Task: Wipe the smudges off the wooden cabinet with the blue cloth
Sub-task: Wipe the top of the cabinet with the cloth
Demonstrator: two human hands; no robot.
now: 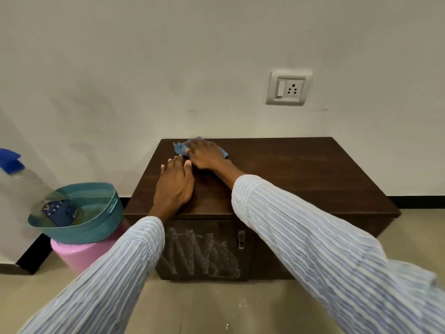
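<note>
the blue cloth (pixel 182 147) lies at the far left of the wooden cabinet (pixel 301 169) top, close to the wall. the right hand (pixel 206 154) lies on top of it with fingers spread flat, pressing it to the wood rather than clutching it. the left hand (pixel 173 183) rests palm down on the top just near of the cloth, fingers straight, holding nothing.

the main risk, as i judge it, is that the effort goes to the wrong face. the white chalky smudges (pixel 199 254) sit on the near front door, beside the metal handle (pixel 241 239), and they look untouched, while the cloth is up on the top. if wiping ends there, the task stays undone.

a second risk: the cloth is only pinned under a flat palm, so a quick stroke could let it bunch or slip out, leaving bare skin to smear the wood.

dry chalk may also spread into a haze instead of lifting.

to the left, a spray bottle (pixel 21 182) stands in a teal basket (pixel 101 227) on a pink stool (pixel 84 254), near the left sleeve; a wide elbow swing could knock it.
</note>
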